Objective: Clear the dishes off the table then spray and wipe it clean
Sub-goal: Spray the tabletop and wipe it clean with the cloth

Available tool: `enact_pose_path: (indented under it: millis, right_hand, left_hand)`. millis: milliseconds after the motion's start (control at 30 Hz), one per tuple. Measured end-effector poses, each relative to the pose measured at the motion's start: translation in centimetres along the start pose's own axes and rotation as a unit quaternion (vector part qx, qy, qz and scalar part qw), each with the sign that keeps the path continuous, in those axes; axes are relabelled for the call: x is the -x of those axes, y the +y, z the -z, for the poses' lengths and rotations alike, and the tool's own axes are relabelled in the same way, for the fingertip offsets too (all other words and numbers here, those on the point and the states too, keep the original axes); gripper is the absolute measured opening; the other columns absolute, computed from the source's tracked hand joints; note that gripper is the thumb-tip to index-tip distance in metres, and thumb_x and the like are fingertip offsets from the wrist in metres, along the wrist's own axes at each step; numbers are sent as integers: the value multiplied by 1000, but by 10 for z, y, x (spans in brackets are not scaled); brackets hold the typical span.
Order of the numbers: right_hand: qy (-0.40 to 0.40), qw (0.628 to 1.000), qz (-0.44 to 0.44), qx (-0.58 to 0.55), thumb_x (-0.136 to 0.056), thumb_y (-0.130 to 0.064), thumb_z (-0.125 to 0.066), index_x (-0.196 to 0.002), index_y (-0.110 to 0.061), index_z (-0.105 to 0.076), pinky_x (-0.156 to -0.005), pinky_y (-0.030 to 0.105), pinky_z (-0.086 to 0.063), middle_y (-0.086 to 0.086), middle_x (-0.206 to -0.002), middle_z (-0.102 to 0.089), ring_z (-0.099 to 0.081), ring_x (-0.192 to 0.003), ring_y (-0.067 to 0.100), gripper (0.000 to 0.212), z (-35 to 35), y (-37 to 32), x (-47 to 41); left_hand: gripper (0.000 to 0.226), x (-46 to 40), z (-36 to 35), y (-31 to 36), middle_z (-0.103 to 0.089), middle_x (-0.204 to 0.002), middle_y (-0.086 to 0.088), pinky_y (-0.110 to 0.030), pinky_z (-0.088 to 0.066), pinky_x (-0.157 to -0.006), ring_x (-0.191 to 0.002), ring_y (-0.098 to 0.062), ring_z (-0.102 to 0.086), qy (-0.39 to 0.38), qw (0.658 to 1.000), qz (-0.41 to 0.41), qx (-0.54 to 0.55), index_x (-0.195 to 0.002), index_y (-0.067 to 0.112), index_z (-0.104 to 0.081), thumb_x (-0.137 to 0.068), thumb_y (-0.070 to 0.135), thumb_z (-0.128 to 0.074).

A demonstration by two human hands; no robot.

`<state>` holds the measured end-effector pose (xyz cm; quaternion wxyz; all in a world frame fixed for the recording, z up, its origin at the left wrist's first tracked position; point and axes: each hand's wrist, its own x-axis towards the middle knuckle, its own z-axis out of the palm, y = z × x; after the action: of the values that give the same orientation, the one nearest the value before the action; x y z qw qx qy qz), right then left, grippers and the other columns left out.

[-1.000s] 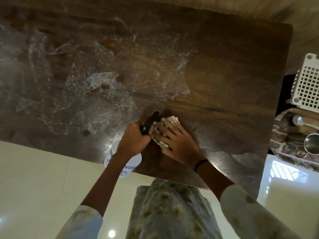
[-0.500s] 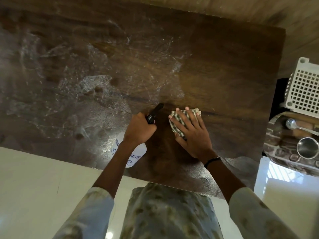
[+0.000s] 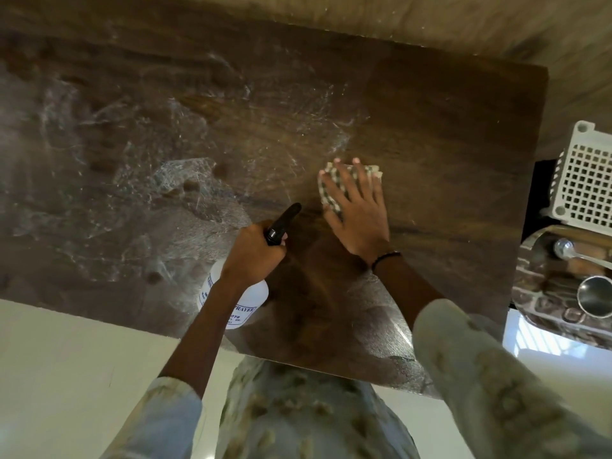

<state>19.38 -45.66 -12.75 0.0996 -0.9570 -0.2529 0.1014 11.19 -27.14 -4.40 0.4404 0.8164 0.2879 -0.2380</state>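
A dark wooden table (image 3: 447,134) fills the view, its left and middle covered in whitish wet spray streaks. My right hand (image 3: 356,210) lies flat with straight, spread fingers on a folded checked cloth (image 3: 376,170), pressing it onto the tabletop right of centre. My left hand (image 3: 253,251) grips the neck of a white spray bottle (image 3: 241,303) with a black nozzle (image 3: 283,221) pointing up and right. The bottle hangs near the table's front edge.
A white lattice basket (image 3: 583,180) stands beyond the table's right edge. Below it a shiny round tray (image 3: 533,293) holds a steel cup (image 3: 596,301) and a spoon (image 3: 568,250). Pale glossy floor (image 3: 66,359) lies in front of the table.
My right hand has slid the cloth away from me and to the right, from beside the nozzle toward the table's middle. My left hand with the bottle stayed near the front edge.
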Motion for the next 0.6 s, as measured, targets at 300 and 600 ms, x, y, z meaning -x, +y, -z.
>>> enact_pose_path:
  millis: [300, 600]
  right_hand:
    - [-28, 987, 158, 20, -91, -43, -45, -148, -28, -39, -121, 50, -16, 3, -159, -30, -18, -149, 29, 59, -14, -29, 36]
    - [11, 999, -35, 5, -94, -44, -38, -153, -29, -29, -120, 53, -15, 4, -161, -24, -12, -150, 31, 61, -2, -32, -35]
  left_hand:
    - [11, -16, 26, 7, -68, -83, -21, -44, -51, -72, -80, -37, -64, -9, 1000, -12, -7, -82, 11, -67, -80, 3, -61]
    - [20, -41, 47, 14, -68, -81, -19, -29, -43, -58, -64, -28, -59, -19, 999, -35, -18, -78, 22, -64, -81, 2, -60]
